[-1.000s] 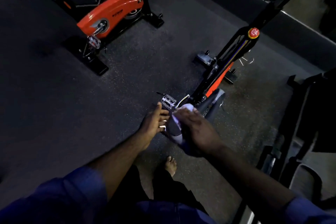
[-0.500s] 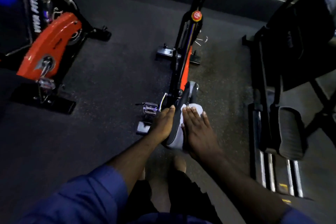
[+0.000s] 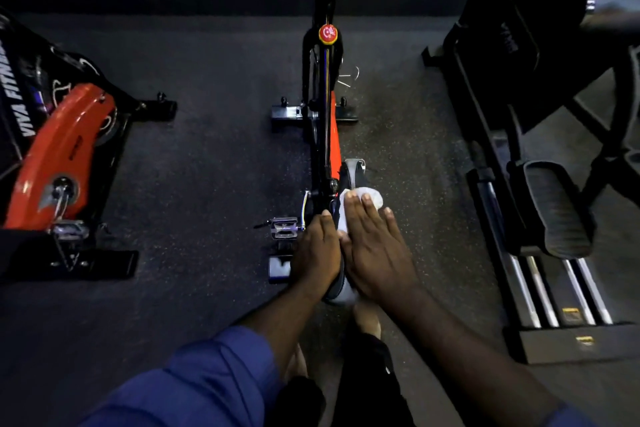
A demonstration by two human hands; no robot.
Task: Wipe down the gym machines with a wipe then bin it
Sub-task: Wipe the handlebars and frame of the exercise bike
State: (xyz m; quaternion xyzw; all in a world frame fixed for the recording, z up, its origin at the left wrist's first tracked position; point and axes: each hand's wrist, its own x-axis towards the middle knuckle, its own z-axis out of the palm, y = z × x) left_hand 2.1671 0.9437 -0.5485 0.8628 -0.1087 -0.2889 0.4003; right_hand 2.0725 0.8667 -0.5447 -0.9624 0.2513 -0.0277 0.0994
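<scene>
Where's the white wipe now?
The white wipe lies centre of the head view, under the right hand on the black bike saddle, right of the metal pedal.

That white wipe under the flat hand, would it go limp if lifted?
Probably limp: the wipe lies crumpled and drapes over the saddle under the right hand. Likely very light, as flat fingers alone pin it.
</scene>
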